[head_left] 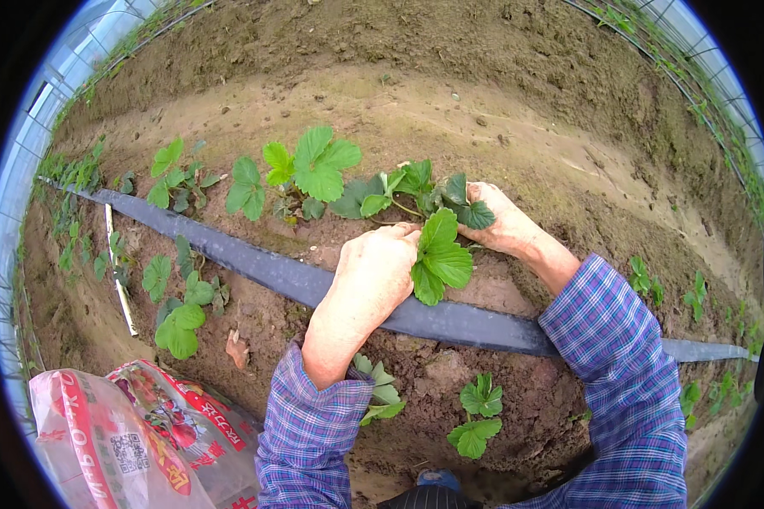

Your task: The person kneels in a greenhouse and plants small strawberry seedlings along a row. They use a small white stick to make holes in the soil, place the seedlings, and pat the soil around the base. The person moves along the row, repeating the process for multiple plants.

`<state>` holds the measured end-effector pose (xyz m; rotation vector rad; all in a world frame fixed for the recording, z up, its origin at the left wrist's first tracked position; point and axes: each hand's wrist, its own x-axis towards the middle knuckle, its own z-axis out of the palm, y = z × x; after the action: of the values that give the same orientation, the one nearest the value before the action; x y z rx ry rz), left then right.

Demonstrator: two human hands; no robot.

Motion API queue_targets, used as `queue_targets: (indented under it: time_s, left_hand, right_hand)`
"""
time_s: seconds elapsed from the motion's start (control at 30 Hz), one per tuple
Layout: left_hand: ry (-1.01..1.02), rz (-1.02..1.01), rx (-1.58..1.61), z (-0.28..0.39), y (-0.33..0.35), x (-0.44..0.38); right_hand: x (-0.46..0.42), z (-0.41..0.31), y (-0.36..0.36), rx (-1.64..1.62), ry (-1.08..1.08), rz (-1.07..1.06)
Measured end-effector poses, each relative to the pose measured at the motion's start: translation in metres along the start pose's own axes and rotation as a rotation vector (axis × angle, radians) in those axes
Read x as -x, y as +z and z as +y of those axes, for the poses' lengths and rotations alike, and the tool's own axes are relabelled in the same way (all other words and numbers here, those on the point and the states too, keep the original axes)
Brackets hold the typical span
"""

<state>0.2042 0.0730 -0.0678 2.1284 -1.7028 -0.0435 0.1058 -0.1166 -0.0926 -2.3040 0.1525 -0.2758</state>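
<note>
Both hands are at one strawberry plant (442, 251) beside a black drip tape (280, 277). My left hand (379, 264) is curled at the plant's base, its fingertips partly hidden by a bright green leaf and gripping near the stems. From the other side, my right hand (503, 219) closes around darker leaves (468, 202) of the same plant; its fingertips are partly covered by them. The crown and roots cannot be seen. Just left of this plant, another strawberry plant (318, 165) with broad leaves stands in the soil.
More strawberry plants (178, 327) grow along both sides of the tape. Near my left forearm lies a printed plastic bag (146, 439). A white stick (120, 273) rests on the soil at left. Beyond the bed is a furrow (369, 95); clear film walls (57, 76) curve at the sides.
</note>
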Motion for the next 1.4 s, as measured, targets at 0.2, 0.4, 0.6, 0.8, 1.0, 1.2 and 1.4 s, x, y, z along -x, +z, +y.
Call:
queue_targets:
  time_s: [0.2,0.4,0.6,0.8,1.0,1.2,1.4]
  left_hand:
    - [-0.034,0.106,0.102,-0.002,0.004,0.002]
    - [-0.178,0.221,0.313,-0.017,0.009,-0.010]
    - [-0.308,0.096,0.518,-0.037,0.011,-0.029]
    - [-0.457,0.040,0.821,-0.029,0.005,-0.034]
    - [-0.345,0.129,0.522,-0.045,0.020,-0.031]
    - [-0.285,0.208,0.432,-0.037,0.022,-0.030]
    - [-0.444,0.143,0.659,-0.029,0.011,-0.032]
  right_hand:
    - [0.003,0.010,-0.010,0.260,-0.155,-0.180]
    - [0.000,0.008,-0.029,0.152,0.013,-0.339]
    - [-0.006,0.009,-0.007,0.187,-0.036,-0.071]
    - [-0.007,0.023,0.000,0.014,0.056,0.006]
    - [-0.014,0.013,0.005,0.205,-0.104,-0.049]
    - [-0.002,0.005,-0.003,0.186,-0.290,-0.133]
    - [0.009,0.001,-0.015,0.123,-0.262,0.057]
